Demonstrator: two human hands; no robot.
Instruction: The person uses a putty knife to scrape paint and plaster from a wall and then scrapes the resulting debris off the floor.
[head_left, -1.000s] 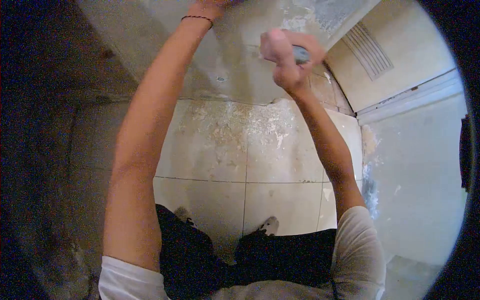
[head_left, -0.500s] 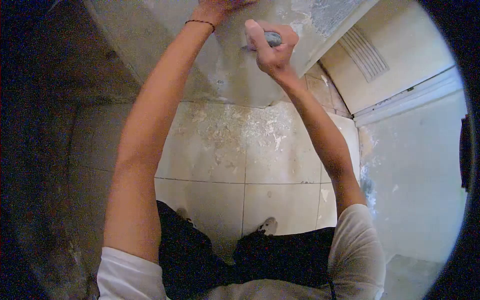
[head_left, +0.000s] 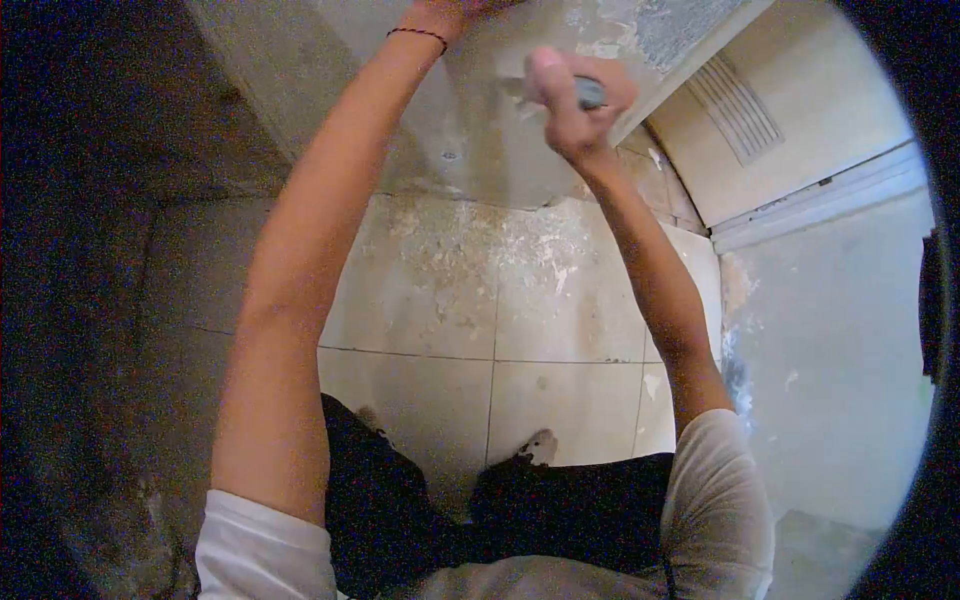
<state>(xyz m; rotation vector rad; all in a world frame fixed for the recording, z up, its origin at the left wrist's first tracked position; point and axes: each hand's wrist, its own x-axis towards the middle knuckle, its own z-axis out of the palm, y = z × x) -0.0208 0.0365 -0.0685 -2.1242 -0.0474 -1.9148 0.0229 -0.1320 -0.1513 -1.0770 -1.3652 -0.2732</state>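
Note:
My right hand (head_left: 580, 95) is wrapped round the grey-green handle (head_left: 590, 93) of a scraper, its thumb lying along the top. A thin blade (head_left: 514, 86) shows faintly to the left of the fist, close against the patchy wall (head_left: 480, 140). Motion blurs this hand a little. My left hand (head_left: 465, 8) reaches up to the same wall at the top edge of the view, a dark braided cord round its wrist. Its thumb side stretches out to the right, and the other fingers are cut off by the frame.
Bare grey patches (head_left: 685, 30) mark the wall's upper right. Flakes and dust lie on the tiled floor (head_left: 420, 400) at the wall's foot. A pale door with a slatted vent (head_left: 735, 110) stands at the right, beside another pale wall (head_left: 830, 320). My shoe (head_left: 540, 447) is below.
My right hand has moved right and slightly down along the wall with the scraper. The view has shifted slightly, and my left hand stays up at the wall.

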